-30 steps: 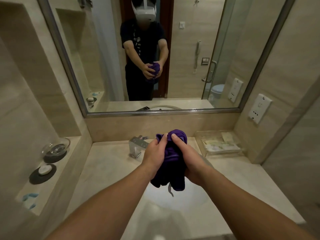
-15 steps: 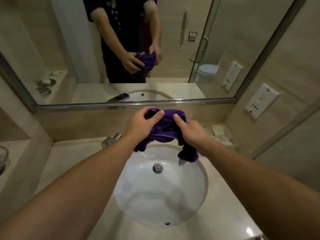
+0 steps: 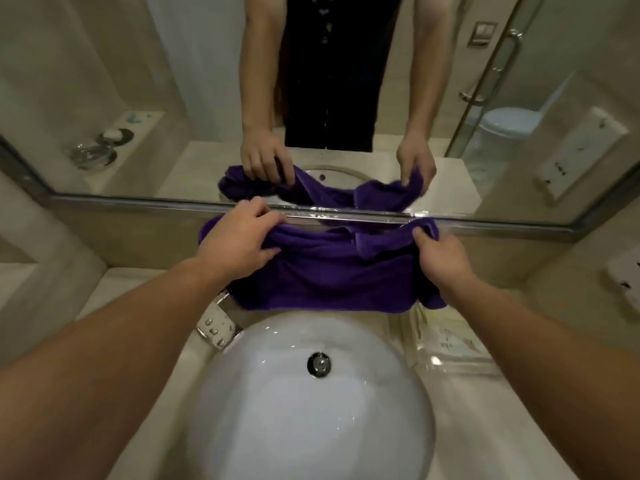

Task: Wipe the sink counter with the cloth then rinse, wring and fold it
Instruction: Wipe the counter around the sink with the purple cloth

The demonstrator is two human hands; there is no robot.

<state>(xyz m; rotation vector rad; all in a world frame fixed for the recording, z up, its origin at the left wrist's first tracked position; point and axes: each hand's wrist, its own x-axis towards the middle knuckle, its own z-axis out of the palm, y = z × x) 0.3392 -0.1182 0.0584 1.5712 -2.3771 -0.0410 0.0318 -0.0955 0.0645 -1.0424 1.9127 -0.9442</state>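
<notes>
A purple cloth [image 3: 329, 275] hangs spread out between both hands above the back rim of the white round sink [image 3: 263, 403]. My left hand [image 3: 239, 240] grips its upper left edge, fingers curled over the fabric. My right hand [image 3: 441, 254] pinches the upper right corner. The cloth's lower edge hangs just above the beige stone counter [image 3: 149, 292] behind the basin. The sink drain [image 3: 319, 364] sits below the cloth.
A chrome faucet [image 3: 218, 327] stands at the basin's back left. A clear tray [image 3: 446, 341] with packets sits on the counter at right. The wall mirror [image 3: 121, 98] rises directly behind, and a wall socket [image 3: 623, 278] is at right.
The bunched cloth has been pulled apart: my hands moved away from each other, left and right, so it now hangs spread wide. The camera has tilted further down toward the sink.
</notes>
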